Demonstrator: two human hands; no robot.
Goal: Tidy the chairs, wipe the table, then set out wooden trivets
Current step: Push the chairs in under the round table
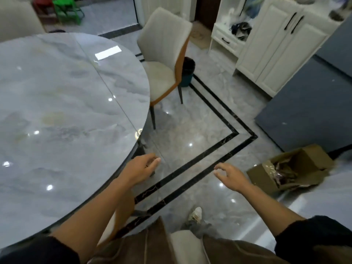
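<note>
Chair [162, 60] stands at upper centre, just beside the round desk's [57, 111] right edge, seat facing lower left, back toward upper right. Open floor [190, 122] stretches from the desk edge to a cardboard box [291, 168] at lower right. Left grip [142, 168] and right grip [230, 177] hover with fingers apart, holding nothing.

My left hand [142, 168] and right hand [230, 177] are bare, and so is each forearm behind them. Further back from the left hand, near the elbow, sits a bunched black fabric sleeve [38, 250]; a matching black right sleeve [312, 237] sits as far behind the right hand. Between the two hands and closer to me is a brown stitched garment [144, 244] with raised seams; whether it is a jacket or trousers I cannot tell. Below the right hand a grey trouser leg [198, 227] meets a white low shoe [196, 214] with beige markings.
</note>
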